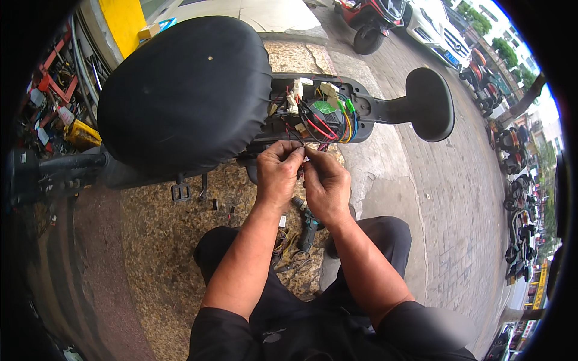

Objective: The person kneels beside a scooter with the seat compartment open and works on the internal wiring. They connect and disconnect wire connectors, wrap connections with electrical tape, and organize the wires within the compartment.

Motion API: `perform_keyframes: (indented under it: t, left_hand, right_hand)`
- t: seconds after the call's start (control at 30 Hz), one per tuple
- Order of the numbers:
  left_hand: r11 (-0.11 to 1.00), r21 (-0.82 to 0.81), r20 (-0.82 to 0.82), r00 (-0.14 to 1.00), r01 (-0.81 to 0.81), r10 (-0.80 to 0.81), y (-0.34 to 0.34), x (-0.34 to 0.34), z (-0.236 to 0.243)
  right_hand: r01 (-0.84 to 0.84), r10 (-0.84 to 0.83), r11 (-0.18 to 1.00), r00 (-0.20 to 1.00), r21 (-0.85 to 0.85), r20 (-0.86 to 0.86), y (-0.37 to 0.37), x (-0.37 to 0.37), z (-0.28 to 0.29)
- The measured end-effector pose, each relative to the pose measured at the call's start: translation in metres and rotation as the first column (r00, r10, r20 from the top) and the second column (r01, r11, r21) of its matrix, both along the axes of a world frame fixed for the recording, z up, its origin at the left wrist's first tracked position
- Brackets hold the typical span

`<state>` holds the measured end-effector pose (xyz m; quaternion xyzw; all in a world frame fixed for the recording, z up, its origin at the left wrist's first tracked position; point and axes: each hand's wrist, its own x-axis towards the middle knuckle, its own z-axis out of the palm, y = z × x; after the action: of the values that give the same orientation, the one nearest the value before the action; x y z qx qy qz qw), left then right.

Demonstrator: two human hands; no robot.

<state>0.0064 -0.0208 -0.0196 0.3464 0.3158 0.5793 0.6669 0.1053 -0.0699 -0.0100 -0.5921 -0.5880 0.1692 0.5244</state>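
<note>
My left hand point(279, 170) and my right hand point(327, 183) meet just below the open compartment of an electric scooter. Both are closed in a pinch, thumbs and forefingers nearly touching, on thin dark wires point(300, 172) that come down from the compartment. A tiny whitish bit shows between the fingertips; its kind is too small to tell. Above them, the black tray point(363, 125) holds a tangle of red, yellow, blue and black wires point(322, 129), white plug connectors point(296, 95) and a green piece point(324, 107). The large black seat point(186, 90) covers the scooter's left part.
A cordless drill point(309, 230) lies on the speckled floor between my knees, beside loose cables point(293, 260). A pedal point(180, 192) sticks out below the seat. The padded backrest point(430, 104) juts right. Tools and parts point(60, 108) crowd the far left; a white car point(435, 33) stands behind.
</note>
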Motion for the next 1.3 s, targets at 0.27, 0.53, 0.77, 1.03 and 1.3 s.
perform_keyframes:
  t: [0.27,0.53,0.77,1.03,1.3]
  left_hand:
    - [0.999,-0.004,-0.085,0.995,0.053,-0.053,0.002,-0.004,0.002]
    - [1.0,0.024,-0.07,0.997,0.013,-0.012,0.001,0.001,0.004]
    - [0.999,0.031,-0.101,0.995,0.029,-0.026,0.004,0.001,0.002]
    - [0.998,0.018,-0.135,0.989,0.054,-0.051,0.005,0.0,0.002]
    - [0.995,0.003,-0.124,0.987,0.102,-0.101,0.007,-0.006,0.002]
  right_hand:
    - [-0.041,0.033,0.996,0.994,0.074,0.105,0.0,0.007,0.008]
    - [-0.067,0.061,0.996,0.993,0.058,0.104,-0.001,0.009,0.005]
    - [-0.093,0.087,0.994,0.991,0.06,0.102,-0.002,0.01,0.005]
    - [-0.041,0.026,0.998,0.959,0.047,0.281,0.01,0.018,0.029]
    - [-0.093,0.084,0.996,0.903,0.0,0.421,0.025,0.024,0.041]
